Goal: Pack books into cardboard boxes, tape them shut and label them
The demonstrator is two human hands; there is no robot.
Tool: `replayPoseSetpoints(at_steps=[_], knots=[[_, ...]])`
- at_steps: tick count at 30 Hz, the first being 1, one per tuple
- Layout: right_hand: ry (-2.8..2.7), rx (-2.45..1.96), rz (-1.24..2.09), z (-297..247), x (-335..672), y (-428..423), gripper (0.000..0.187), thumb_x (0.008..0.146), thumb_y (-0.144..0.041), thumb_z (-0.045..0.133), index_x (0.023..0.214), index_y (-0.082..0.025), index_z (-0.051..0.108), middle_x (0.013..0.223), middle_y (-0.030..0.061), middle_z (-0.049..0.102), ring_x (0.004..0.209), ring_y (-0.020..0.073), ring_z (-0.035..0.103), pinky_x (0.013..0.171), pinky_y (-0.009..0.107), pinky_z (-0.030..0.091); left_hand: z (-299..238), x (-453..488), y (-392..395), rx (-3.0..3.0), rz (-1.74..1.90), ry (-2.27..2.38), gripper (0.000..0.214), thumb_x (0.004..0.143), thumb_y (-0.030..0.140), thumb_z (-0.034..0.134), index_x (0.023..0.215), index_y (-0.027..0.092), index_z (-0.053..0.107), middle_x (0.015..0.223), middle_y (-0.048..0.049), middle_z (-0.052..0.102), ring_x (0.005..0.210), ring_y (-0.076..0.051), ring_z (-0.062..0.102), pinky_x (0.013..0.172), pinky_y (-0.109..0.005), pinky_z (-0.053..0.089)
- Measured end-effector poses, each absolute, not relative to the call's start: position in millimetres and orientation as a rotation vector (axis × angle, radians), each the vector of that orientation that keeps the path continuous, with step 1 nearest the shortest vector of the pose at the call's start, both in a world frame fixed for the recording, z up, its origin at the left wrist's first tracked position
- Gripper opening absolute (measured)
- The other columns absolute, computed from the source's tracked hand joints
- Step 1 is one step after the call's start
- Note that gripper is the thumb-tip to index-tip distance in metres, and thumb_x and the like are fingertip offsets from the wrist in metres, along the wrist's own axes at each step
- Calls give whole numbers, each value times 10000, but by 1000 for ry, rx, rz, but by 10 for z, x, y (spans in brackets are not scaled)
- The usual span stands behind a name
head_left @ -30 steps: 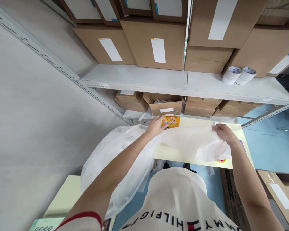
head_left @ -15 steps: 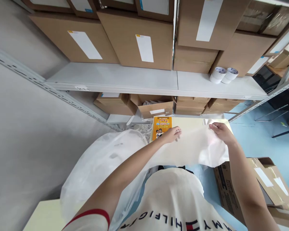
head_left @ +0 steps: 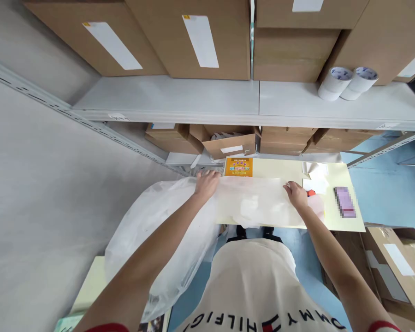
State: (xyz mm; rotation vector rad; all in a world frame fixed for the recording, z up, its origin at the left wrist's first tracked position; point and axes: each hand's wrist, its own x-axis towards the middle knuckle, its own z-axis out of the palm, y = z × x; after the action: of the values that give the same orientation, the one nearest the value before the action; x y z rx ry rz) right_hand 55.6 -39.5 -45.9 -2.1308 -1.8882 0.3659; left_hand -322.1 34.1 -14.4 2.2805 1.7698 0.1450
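Note:
A wide translucent plastic sheet [head_left: 252, 196] stretches over the pale table [head_left: 335, 221], running from a big roll [head_left: 162, 221] at my left. My left hand [head_left: 208, 184] is at the roll's edge, its fingers bent over the plastic. My right hand [head_left: 296, 194] pinches the sheet's far right corner. Behind the sheet, the top of an orange book [head_left: 238, 167] shows; its lower part is covered. A red object [head_left: 311, 192] peeks out beside my right hand, its kind unclear.
White papers [head_left: 316, 177] and a blurred purple object [head_left: 345, 202] lie on the table's right side. A grey shelf [head_left: 180, 99] with cardboard boxes and tape rolls [head_left: 335, 83] spans behind. An open carton [head_left: 394, 263] stands on the floor at right.
My left hand has moved left, from beside the book to the roll. The sheet, raised and slack before, now lies flatter across the table. My view has shifted, showing more of the table's right side.

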Motion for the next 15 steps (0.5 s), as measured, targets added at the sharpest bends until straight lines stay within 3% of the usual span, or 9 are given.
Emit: replayPoseSetpoints(at_steps=[4,9,12,15], knots=[[-1957,-2325,443,-930,379,-378,245,991,-331,461,1049,-182,646,1000,105,699,700,184,632,553,256,302,-355,-2973,134,2471,343,1847,396,871,94,461,1162,255,676,1394,-126,580,1324,-318,476,1164,-624,150],[-2000,-2307,538,-1407,373,-396,277,997,-328,410,1140,-200,610,993,103,657,687,190,600,575,275,355,-681,-2622,-121,2529,250,1546,272,917,192,496,1125,210,669,1338,-127,610,1307,-279,498,1150,-489,292],[-1975,-2165,397,-1602,402,-482,339,981,-300,396,1257,-180,551,1058,149,625,862,255,591,701,345,435,-952,-2481,-263,2353,123,1510,220,890,185,536,1066,206,667,1290,-118,634,1290,-278,516,1129,-461,338],[-2018,-2012,257,-1710,385,-639,384,969,-293,412,1313,-155,511,1165,190,588,1025,305,536,851,430,425,-1257,-2464,-385,2074,56,1607,227,882,120,475,971,202,666,1132,-104,700,1127,-256,623,1028,-429,440]])
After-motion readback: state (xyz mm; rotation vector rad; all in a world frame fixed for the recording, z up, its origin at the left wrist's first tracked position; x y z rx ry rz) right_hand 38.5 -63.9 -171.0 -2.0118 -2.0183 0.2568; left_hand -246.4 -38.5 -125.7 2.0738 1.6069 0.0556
